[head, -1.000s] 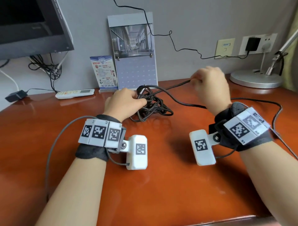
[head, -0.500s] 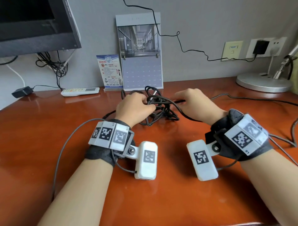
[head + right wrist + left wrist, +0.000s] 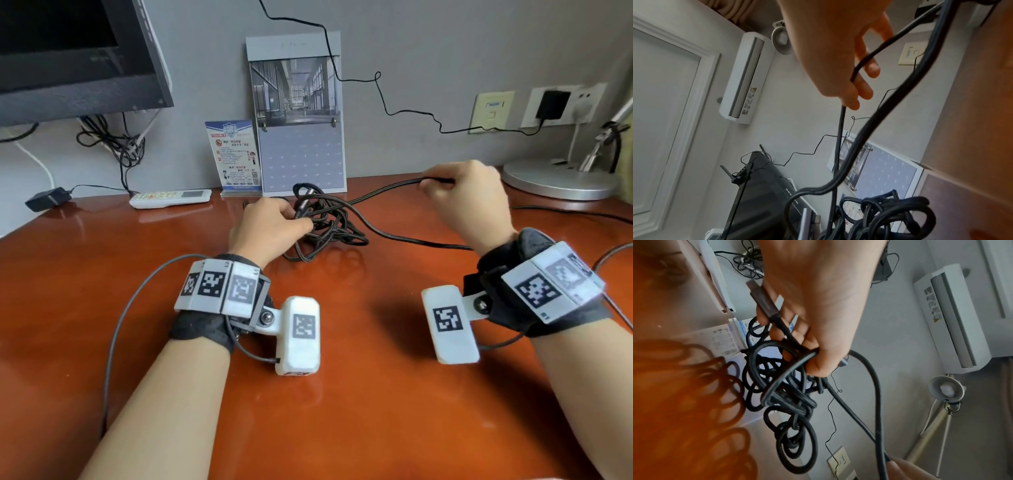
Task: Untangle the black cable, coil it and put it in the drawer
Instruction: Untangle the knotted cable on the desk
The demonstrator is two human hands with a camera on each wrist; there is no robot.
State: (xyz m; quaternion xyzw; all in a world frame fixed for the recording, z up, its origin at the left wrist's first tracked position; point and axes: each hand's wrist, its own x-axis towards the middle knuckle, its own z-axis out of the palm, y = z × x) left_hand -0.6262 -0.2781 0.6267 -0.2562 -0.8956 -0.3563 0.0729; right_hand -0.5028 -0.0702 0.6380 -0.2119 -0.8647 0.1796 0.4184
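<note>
Red-brown polished wood surface (image 3: 359,394), wall along its far edge. Far left corner: small black adapter (image 3: 48,198); next along the far edge, white remote (image 3: 170,198), then a blue card (image 3: 235,155) and a calendar (image 3: 298,113) propped against the wall. Left hand (image 3: 270,224) near mid-surface toward the far edge, fingers curled into the knotted mass of the black cable (image 3: 325,222); the left wrist view shows a connector plug (image 3: 764,300) and several strands pinched between its fingers. Tangle rests on the surface just right of that hand. One strand runs up and right to the right hand (image 3: 471,198), raised off the surface, thumb and fingers pinching it. Far right corner: silver lamp base (image 3: 555,180).
</note>
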